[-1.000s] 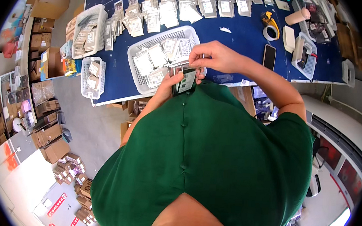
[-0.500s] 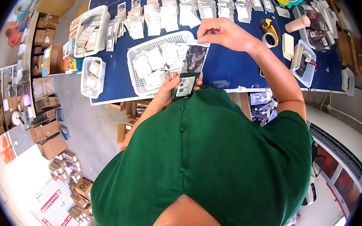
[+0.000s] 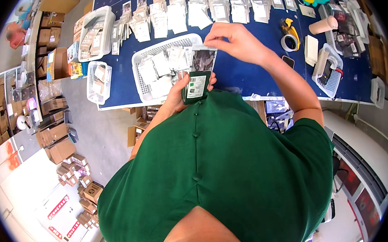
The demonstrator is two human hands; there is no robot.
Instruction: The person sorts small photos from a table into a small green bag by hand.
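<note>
Holding a dark packet (image 3: 196, 86) upright against the chest, the left hand (image 3: 180, 93) wraps closed around it — just below the white basket (image 3: 163, 51) on the blue table (image 3: 246, 77). The right hand (image 3: 238, 41) pinches a clear bag (image 3: 203, 58) by its top edge, fingers shut, so it hangs directly above the packet and over the basket's near rim.

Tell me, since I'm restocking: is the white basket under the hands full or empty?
Partly full: the white basket holds loose small packets.
</note>
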